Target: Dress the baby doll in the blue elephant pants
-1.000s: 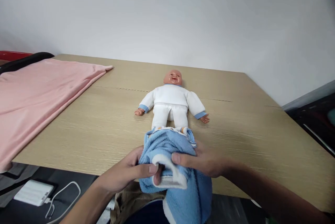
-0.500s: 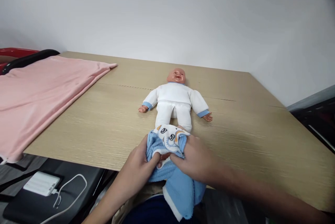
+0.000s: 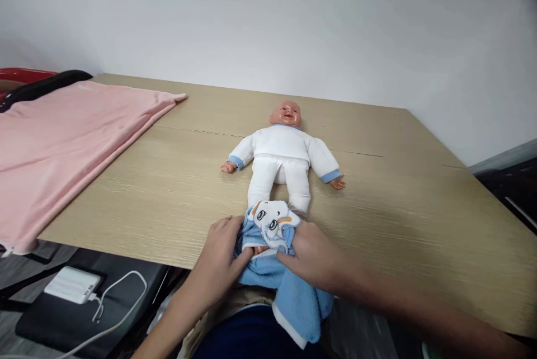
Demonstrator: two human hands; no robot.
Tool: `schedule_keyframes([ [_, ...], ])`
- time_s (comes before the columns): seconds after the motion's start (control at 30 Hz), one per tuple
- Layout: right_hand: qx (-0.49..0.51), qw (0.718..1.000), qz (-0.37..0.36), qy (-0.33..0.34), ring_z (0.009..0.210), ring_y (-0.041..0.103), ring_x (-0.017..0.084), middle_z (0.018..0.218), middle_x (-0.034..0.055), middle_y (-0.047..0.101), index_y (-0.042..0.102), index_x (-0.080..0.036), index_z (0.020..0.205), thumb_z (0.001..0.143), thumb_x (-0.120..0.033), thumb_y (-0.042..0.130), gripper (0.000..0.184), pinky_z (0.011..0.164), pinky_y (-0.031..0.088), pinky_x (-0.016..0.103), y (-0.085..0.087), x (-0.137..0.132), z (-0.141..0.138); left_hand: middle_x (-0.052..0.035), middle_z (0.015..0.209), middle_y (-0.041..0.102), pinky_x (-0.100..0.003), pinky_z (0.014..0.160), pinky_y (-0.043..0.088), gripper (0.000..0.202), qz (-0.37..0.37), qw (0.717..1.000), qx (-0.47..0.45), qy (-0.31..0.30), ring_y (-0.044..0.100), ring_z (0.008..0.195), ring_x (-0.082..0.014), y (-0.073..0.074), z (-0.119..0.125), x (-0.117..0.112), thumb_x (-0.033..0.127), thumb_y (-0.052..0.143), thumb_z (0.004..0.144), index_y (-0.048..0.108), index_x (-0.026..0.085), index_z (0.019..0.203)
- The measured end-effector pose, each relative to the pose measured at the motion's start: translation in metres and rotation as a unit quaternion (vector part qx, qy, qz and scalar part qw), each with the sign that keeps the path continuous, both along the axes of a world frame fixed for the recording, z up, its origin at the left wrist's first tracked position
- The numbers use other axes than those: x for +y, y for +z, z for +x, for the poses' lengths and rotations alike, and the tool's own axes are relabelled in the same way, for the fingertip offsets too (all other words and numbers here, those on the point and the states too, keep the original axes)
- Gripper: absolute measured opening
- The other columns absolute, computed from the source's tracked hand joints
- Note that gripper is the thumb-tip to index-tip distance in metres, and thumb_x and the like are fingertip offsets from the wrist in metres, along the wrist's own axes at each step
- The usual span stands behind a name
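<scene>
"One blue garment [image 3: 264, 276] or several, there by the near edge of the worktop [image 3: 403, 197]?"

"Just one that I can make out. It's bunched up, fuzzy, with white trim, and a loose part of it hangs down over the person's lap."

"Who has hold of it?"

"Both hands. The left hand [image 3: 216, 253] grips its left side, thumb across the near face; the right hand [image 3: 318, 253] grips the opposite side, its thumb pointing inward as well. Between them sits a white animal face [image 3: 272, 221] with two embroidered eyes and orange bits."

"And the doll [image 3: 281, 142]?"

"On its back in the middle of the worktop, head toward the wall [image 3: 268, 18], arms spread, white clothes with blue cuffs. Its legs point at the garment."

"Are its feet inside the cloth?"

"Can't tell. The garment and the hands hide them. Something skin-coloured shows between the thumbs, but I couldn't say whether that's a finger or a foot."

"Anything else around?"

"A pink cloth [image 3: 79, 146] is spread over the left end of the worktop. Lower down, a white device [image 3: 72, 284] with a white cable [image 3: 126, 304] plugged in lies on a black seat [image 3: 84, 322]."
</scene>
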State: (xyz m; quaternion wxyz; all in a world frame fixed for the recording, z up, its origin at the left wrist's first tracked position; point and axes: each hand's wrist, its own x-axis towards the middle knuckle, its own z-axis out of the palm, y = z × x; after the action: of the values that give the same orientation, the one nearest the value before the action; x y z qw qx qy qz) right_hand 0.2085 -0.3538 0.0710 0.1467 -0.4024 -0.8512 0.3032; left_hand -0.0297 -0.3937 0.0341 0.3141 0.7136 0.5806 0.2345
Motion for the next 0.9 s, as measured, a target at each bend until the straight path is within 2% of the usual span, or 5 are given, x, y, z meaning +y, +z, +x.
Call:
schedule_keyframes([
  [0.17, 0.038, 0.999, 0.007, -0.037, 0.123, 0.076, 0.037, 0.136, 0.0153, 0.079, 0.079, -0.020, 0.121, 0.088, -0.018, 0.071, 0.034, 0.117, 0.059, 0.052, -0.008, 0.001, 0.001, -0.0213, 0.147, 0.065, -0.059, 0.120, 0.046, 0.044, -0.005, 0.995, -0.102, -0.013, 0.058, 0.140, -0.0376, -0.018, -0.008, 0.000, 0.032, 0.055, 0.105, 0.056, 0.017, 0.146],
  [0.33, 0.104, 0.993, 0.049, -0.016, 0.128, 0.075, 0.035, 0.141, 0.0112, 0.077, 0.076, -0.027, 0.135, 0.092, -0.024, 0.075, 0.042, 0.115, 0.062, 0.049, -0.017, 0.004, 0.005, -0.0151, 0.147, 0.066, -0.046, 0.117, 0.050, 0.040, -0.036, 0.979, -0.194, -0.041, 0.064, 0.134, -0.0296, -0.019, -0.016, 0.001, 0.029, 0.057, 0.110, 0.053, 0.022, 0.148],
  [0.53, 0.112, 0.989, 0.090, -0.029, 0.111, 0.078, 0.032, 0.116, 0.0110, 0.081, 0.079, -0.022, 0.118, 0.094, -0.022, 0.071, 0.025, 0.100, 0.068, 0.047, -0.020, 0.015, 0.007, -0.0158, 0.131, 0.069, -0.047, 0.107, 0.053, 0.029, 0.043, 0.990, -0.112, -0.074, 0.064, 0.123, -0.0322, -0.010, -0.021, 0.022, 0.029, 0.057, 0.109, 0.059, 0.019, 0.137],
  [0.7, 0.104, 0.988, 0.113, -0.030, 0.107, 0.078, 0.030, 0.105, 0.0094, 0.082, 0.079, -0.021, 0.104, 0.095, -0.019, 0.067, 0.015, 0.100, 0.067, 0.045, -0.014, 0.023, 0.005, -0.0157, 0.145, 0.067, -0.045, 0.115, 0.049, 0.035, 0.086, 0.987, -0.103, -0.088, 0.062, 0.134, -0.0311, -0.009, -0.023, 0.033, 0.024, 0.058, 0.108, 0.056, 0.021, 0.143],
  [0.9, 0.129, 0.980, 0.150, -0.017, 0.143, 0.065, 0.035, 0.145, 0.0150, 0.074, 0.072, -0.020, 0.141, 0.098, -0.025, 0.073, 0.043, 0.123, 0.056, 0.053, -0.014, 0.027, 0.002, -0.0140, 0.136, 0.070, -0.042, 0.109, 0.052, 0.028, 0.092, 0.984, -0.124, -0.083, 0.066, 0.123, -0.0279, -0.009, -0.025, 0.037, 0.025, 0.056, 0.109, 0.058, 0.020, 0.137],
])
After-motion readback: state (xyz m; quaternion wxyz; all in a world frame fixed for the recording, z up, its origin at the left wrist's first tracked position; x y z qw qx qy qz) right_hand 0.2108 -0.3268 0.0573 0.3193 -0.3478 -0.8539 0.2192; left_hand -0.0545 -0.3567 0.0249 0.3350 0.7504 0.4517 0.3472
